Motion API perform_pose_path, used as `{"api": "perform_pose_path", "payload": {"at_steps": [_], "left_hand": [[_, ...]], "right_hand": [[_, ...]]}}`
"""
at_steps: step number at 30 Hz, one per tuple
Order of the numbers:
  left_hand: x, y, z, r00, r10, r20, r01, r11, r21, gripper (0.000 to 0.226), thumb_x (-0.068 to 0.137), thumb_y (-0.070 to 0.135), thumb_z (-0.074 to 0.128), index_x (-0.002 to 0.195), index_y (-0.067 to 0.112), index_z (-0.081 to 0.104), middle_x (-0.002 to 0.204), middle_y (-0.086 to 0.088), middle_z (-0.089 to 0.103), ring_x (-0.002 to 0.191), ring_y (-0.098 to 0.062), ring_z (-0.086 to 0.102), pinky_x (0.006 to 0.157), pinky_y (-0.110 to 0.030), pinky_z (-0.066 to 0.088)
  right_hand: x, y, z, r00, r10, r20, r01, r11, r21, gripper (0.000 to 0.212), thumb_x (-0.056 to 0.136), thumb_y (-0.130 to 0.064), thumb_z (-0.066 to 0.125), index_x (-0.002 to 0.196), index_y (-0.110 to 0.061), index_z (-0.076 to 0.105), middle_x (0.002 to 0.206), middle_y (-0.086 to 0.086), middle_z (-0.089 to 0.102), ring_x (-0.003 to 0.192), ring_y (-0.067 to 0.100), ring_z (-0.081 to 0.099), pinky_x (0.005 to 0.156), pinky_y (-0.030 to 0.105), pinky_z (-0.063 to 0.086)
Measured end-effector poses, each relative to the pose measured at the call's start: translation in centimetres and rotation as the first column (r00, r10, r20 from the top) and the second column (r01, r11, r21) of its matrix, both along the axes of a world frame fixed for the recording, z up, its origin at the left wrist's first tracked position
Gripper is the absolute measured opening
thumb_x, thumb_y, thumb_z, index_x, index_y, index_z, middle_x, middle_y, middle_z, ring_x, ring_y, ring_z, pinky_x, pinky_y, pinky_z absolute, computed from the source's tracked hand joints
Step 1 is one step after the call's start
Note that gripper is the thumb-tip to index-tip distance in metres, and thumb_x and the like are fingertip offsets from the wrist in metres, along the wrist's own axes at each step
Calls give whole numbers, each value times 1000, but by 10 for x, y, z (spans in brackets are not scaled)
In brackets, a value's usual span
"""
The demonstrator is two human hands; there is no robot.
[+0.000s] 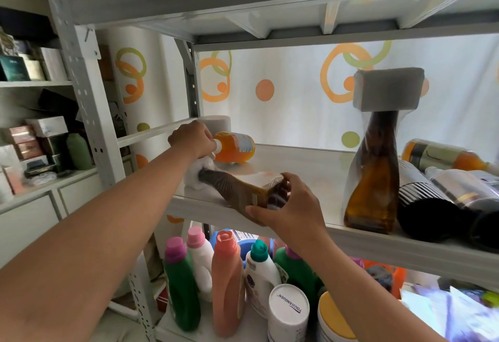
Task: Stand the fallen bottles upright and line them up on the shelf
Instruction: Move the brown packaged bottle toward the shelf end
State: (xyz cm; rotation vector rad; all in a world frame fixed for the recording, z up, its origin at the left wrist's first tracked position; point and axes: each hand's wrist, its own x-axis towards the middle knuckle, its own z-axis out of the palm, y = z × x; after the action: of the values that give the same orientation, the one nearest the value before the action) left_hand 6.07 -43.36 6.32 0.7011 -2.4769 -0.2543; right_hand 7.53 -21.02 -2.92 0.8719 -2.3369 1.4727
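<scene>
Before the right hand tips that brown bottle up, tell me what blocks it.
Nothing visible does. The right hand grips the base of the lying brown bottle, and bare shelf lies between it and the upright brown bottle.

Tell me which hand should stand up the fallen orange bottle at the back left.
Left. The left hand grips the orange bottle by its neck, while the right hand is busy holding the base of the fallen brown bottle.
</scene>
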Motion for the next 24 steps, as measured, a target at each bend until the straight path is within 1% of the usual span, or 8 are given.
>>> {"api": "perform_pose_path", "payload": {"at_steps": [5,8,13,16,19,21,22,24], "left_hand": [[-4,-10,8,997,-22,-77,27,997,69,28,81,29,67,104,12,68,104,-8,66,94,-25,60,75,-34,47],[-3,-24,5,1000,-10,-19,13,988,157,29,78,26,71,102,9,70,101,-10,68,90,-26,60,78,-36,51],[2,-44,-24,1000,-4,7,1,920,391,31,79,20,72,106,5,69,113,-16,65,106,-34,56,88,-40,46],[6,-50,-36,998,-46,-51,64,884,464,34,80,21,73,109,5,67,117,-15,63,110,-33,54,92,-42,45],[9,-53,-39,995,-77,-69,100,880,465,38,81,26,72,113,8,65,120,-14,61,112,-32,54,92,-42,44],[12,-51,-39,996,-56,-75,83,901,427,42,82,31,70,117,11,63,124,-11,60,115,-32,53,95,-43,43],[13,-49,-37,994,-21,-110,61,928,367,40,83,32,67,117,12,63,124,-10,60,115,-32,54,95,-43,44],[17,-37,-32,963,35,-269,22,979,205,31,86,31,60,110,11,65,114,-11,66,104,-31,59,89,-38,47]], "right_hand": [[3,13,-3,1000,3,4,-3,1000,2,79,58,-43,83,123,-25,41,118,-6,55,99,7,52,75,10,42],[6,24,-6,999,-37,-36,37,999,14,81,59,-42,84,125,-27,39,121,-7,53,100,5,51,73,6,40],[14,36,-5,983,-96,-158,105,993,50,84,61,-35,85,128,-26,36,126,-6,50,108,9,49,84,17,45],[18,39,-2,971,-99,-219,115,991,64,83,61,-32,85,129,-24,37,125,-5,51,103,5,44,83,14,40],[20,40,-3,972,-79,-223,95,993,64,82,62,-28,85,129,-24,38,124,-5,50,101,4,42,78,5,35],[21,41,-4,975,-81,-209,94,994,53,83,62,-27,85,129,-24,38,125,-4,51,101,4,42,77,4,34],[21,40,-4,975,-88,-202,100,994,48,83,61,-27,86,129,-24,38,125,-4,51,100,4,42,78,6,35],[20,39,-5,974,-103,-200,113,993,37,82,61,-27,86,129,-23,39,125,-2,52,101,5,44,80,12,40]]}}
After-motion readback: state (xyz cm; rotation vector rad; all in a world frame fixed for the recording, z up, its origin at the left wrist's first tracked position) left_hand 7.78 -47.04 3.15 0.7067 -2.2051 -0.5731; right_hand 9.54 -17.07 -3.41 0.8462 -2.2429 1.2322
